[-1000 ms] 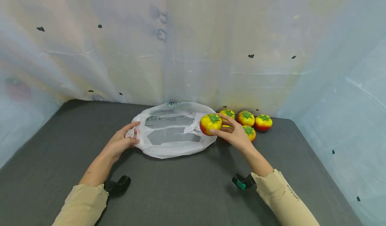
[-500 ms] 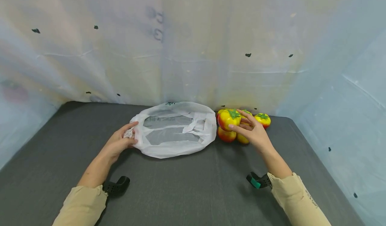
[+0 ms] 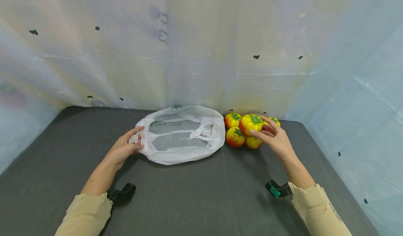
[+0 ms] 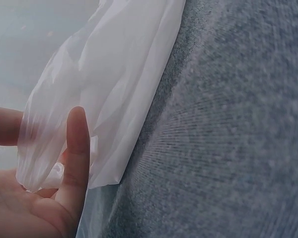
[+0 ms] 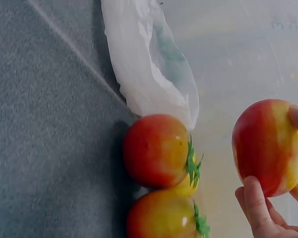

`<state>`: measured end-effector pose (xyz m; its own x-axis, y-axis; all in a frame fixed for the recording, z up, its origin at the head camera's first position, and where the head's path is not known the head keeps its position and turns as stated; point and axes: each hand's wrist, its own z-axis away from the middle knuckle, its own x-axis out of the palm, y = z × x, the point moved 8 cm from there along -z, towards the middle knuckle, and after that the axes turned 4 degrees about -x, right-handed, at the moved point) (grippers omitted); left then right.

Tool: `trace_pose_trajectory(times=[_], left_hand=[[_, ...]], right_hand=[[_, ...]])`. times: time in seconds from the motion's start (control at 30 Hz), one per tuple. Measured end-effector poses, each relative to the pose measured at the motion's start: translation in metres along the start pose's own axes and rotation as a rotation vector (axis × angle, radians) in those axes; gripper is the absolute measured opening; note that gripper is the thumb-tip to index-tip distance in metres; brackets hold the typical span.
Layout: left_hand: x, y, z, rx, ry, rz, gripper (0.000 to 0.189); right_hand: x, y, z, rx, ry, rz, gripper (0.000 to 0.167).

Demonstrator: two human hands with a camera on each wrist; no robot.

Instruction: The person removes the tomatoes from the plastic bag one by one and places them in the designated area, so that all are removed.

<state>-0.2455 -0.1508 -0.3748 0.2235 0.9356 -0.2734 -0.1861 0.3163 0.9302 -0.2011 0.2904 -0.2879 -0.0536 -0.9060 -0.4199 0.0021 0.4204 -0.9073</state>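
My left hand (image 3: 125,148) grips the gathered left end of a white plastic bag (image 3: 173,159). The bag lies on the dark table with its mouth spread open and its handles folded inward. In the left wrist view, thin plastic (image 4: 109,74) runs between my thumb and fingers. With the fingertips of my right hand (image 3: 278,140) I hold a red-and-yellow tomato (image 3: 250,124) with a green leafy top, raised over other tomatoes. The right wrist view shows this tomato (image 5: 265,148) apart from two lower ones, a red one (image 5: 156,151) and a yellower one (image 5: 164,215).
Several like tomatoes, among them a front-left one (image 3: 234,138) and a back-left one (image 3: 232,121), sit just right of the bag. A pale plastic sheet (image 3: 201,54) hangs behind the table (image 3: 195,201) and along its sides.
My right hand has moved right with the tomato, from over the bag's right edge to above the tomato group. The left hand keeps its grip on the bag; the view shifts slightly.
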Motion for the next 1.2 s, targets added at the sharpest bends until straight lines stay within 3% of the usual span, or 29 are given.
trace_pose_trajectory(times=[0.6, 0.9, 1.2], left_hand=[[0.000, 0.000, 0.001, 0.008, 0.011, -0.016, 0.072], [-0.002, 0.002, 0.003, 0.020, 0.066, -0.099, 0.071], [-0.002, 0.001, 0.005, 0.024, 0.109, -0.133, 0.071]], right_hand=[[-0.033, 0.025, 0.008, 0.026, 0.129, 0.073, 0.080], [-0.048, 0.047, 0.008, 0.075, 0.211, 0.070, 0.082], [-0.056, 0.071, 0.004, 0.111, 0.237, 0.067, 0.085]])
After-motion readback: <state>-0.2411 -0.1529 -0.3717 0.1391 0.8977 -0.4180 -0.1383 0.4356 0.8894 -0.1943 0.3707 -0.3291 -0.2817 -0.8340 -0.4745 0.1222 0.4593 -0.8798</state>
